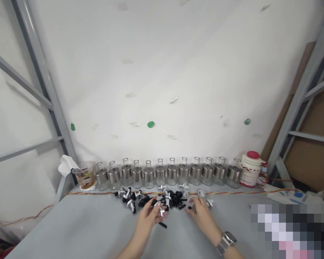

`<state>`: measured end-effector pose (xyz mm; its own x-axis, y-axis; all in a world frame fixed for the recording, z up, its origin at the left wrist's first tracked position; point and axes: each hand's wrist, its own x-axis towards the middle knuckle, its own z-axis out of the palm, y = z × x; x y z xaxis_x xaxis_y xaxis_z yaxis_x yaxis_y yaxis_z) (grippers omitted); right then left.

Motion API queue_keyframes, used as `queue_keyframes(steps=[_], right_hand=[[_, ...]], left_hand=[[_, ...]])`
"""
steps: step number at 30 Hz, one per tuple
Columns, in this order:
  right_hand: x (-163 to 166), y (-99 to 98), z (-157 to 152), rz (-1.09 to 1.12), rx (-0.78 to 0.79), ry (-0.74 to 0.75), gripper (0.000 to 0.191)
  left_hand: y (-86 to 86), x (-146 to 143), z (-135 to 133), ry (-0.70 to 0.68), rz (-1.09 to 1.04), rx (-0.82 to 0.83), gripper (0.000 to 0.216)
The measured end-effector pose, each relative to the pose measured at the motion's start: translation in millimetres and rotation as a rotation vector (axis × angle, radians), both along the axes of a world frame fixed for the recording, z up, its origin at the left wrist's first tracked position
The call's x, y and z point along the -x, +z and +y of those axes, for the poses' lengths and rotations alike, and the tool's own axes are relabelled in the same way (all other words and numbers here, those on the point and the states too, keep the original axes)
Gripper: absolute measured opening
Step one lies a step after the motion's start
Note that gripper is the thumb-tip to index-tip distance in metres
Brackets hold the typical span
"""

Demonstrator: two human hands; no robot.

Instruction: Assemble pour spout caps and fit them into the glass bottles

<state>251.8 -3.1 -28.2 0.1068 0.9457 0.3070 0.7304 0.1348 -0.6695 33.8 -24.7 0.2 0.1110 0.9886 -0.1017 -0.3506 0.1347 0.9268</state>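
Observation:
My left hand (148, 216) is closed around a silver pourer spout (162, 213), whose lower end is partly hidden by the fingers. To its right, my right hand (201, 212) wears a wristwatch (226, 242), its fingertips bent together near a small black piece (189, 207). Whether that piece is in the fingers or on the table is too small to tell. Between and behind both hands spreads a pile of black parts (175, 198) and silver spouts. More silver spouts with black ends (131, 205) lie left of the pile. One black tube (162, 225) rests in front of my left hand.
A row of glass bottles with metal sleeves (160, 174) stands along the wall. A cup (85, 176) is at the left end, a white jar with a red lid (251, 169) at the right. A twisted wire (97, 193) crosses the grey table (78, 226). A power strip (283, 196) lies at right.

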Motion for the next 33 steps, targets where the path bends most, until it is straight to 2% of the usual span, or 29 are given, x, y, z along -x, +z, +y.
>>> queue_keyframes(steps=[3,9,11,15,19,23,27,30,33], right_hand=[[3.0,-9.1,0.7,-0.008,0.031,0.045,0.003],[15.6,3.2,-3.3,0.084,0.0,0.089,0.011],[23.2,12.0,-7.0,0.296,0.038,0.166,0.017],[45.2,27.2,-21.9,0.921,0.24,0.334,0.031],[62.8,34.2,-38.3,1.21,0.343,0.4,0.028],[67.9,36.0,-44.5,1.277,0.353,0.425,0.026],[68.2,33.0,-42.0,1.244,0.351,0.389,0.029],[68.6,26.7,-37.3,1.168,0.32,0.371,0.032],[68.3,21.1,-34.7,1.002,0.267,0.347,0.036]], left_hand=[[5.0,0.8,-1.8,-0.051,-0.045,0.141,0.07],[9.7,-0.7,-7.6,-0.173,-0.051,0.235,0.047],[7.9,-3.6,-8.6,-0.203,0.011,0.283,0.046],[-2.1,-11.7,-12.3,-0.288,0.071,0.307,0.048],[-12.7,-17.1,-15.1,-0.313,0.064,0.299,0.05],[-14.3,-18.2,-15.4,-0.314,0.075,0.309,0.058],[-15.1,-18.7,-14.6,-0.338,0.068,0.295,0.06],[-19.1,-19.7,-13.7,-0.342,0.072,0.277,0.056],[-22.6,-19.4,-12.9,-0.333,0.079,0.255,0.055]])
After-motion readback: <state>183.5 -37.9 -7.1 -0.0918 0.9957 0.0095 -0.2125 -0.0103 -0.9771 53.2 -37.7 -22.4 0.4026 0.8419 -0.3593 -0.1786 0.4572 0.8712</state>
